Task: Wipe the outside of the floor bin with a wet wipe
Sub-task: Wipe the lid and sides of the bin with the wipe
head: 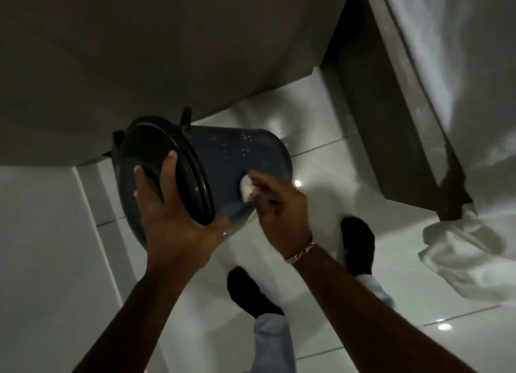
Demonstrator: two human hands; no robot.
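Observation:
A dark blue floor bin (240, 152) with a black lid (156, 160) is held off the floor, tipped on its side with the lid toward me. My left hand (170, 208) grips the lid end, fingers spread over the lid and thumb under the rim. My right hand (276, 205) presses a small white wet wipe (245, 189) against the bin's side wall near its lower edge. Most of the wipe is hidden under my fingers. A bracelet sits on my right wrist.
Glossy white floor tiles (335, 138) lie below. A grey wall (139, 51) stands behind the bin. At the right, a dark bed frame (391, 121) with white sheets (460, 247) hanging to the floor. My two feet in black socks (358, 241) stand under the bin.

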